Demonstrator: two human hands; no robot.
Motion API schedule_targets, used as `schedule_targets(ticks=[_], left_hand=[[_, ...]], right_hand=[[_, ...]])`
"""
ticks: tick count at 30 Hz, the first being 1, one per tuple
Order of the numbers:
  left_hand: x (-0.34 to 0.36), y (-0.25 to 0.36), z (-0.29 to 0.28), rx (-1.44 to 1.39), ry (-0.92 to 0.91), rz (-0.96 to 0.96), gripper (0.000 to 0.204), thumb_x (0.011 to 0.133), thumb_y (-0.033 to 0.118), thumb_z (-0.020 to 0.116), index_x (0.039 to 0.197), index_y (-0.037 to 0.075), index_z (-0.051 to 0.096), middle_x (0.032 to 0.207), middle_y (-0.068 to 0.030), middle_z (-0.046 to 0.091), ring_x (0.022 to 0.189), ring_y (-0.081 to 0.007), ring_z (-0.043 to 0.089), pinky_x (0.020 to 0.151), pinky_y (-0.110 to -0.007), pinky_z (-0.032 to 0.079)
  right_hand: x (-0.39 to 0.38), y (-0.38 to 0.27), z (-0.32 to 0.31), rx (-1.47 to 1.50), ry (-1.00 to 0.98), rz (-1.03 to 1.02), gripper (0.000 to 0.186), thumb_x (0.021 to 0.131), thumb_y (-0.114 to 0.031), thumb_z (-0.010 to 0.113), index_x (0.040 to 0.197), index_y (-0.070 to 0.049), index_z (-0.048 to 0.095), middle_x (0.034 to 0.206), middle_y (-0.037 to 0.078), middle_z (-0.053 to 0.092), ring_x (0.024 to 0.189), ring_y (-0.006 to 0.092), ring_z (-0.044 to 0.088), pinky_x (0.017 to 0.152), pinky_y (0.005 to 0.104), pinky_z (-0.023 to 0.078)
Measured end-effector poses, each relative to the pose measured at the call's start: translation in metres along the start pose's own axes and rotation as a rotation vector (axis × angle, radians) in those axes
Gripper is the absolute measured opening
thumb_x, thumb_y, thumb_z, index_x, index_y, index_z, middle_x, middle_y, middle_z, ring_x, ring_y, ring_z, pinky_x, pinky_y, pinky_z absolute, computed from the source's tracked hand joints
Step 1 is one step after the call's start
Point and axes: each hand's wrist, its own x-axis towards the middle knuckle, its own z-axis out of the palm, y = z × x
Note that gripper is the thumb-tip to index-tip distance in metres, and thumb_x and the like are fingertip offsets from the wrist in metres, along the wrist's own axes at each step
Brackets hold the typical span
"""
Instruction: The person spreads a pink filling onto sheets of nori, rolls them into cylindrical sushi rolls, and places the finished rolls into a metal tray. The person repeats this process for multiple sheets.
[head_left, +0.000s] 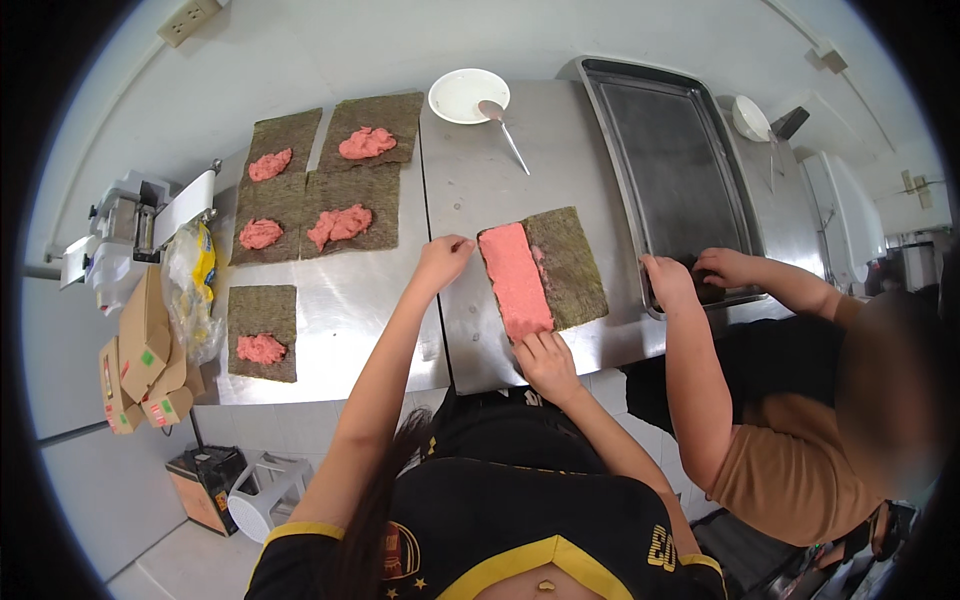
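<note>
A dark green seaweed sheet [575, 262] lies on the steel table before me, with a smooth pink paste strip [516, 275] along its left side. Some pinkish smears mark the sheet just right of the strip. My left hand [447, 262] is beside the sheet's far left corner, its fingertips pressed together; whether anything is between them is hidden. At the near end of the strip, my right hand [547, 364] has its fingers closed over the sheet's edge. To the left, several more seaweed sheets [385, 225] each carry a rough lump of pink paste [340, 226].
A white plate [468, 97] and a spoon [491, 110] sit at the back. On the right, a co-worker's hands [727, 268] are over a dark baking tray [690, 160], near a dark piece. Cardboard boxes [148, 335] and plastic bags [190, 285] crowd the left edge.
</note>
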Motion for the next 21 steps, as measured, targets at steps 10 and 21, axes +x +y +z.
schedule_targets(ticks=[10,21], left_hand=[[-0.081,-0.037,0.001,-0.322,-0.297,-0.208,0.046,0.096,0.035,0.052,0.121,-0.002,0.059,0.106,-0.0098,0.065,0.097,-0.0166,0.062,0.086,-0.029,0.047],[-0.108,-0.013,0.033,-0.757,-0.454,-0.317,0.041,0.095,0.011,0.042,0.133,-0.004,0.044,0.126,-0.0162,0.056,0.116,-0.0232,0.056,0.101,-0.034,0.043]], right_hand=[[-0.001,0.003,0.004,-0.068,0.011,-0.092,0.013,0.074,-0.013,0.056,0.083,-0.004,0.058,0.082,0.007,0.05,0.076,0.0204,0.05,0.071,0.033,0.042],[0.002,0.001,0.005,0.179,0.228,0.196,0.019,0.07,-0.006,0.07,0.085,-0.006,0.057,0.08,0.007,0.051,0.077,0.0258,0.054,0.075,0.0384,0.038]])
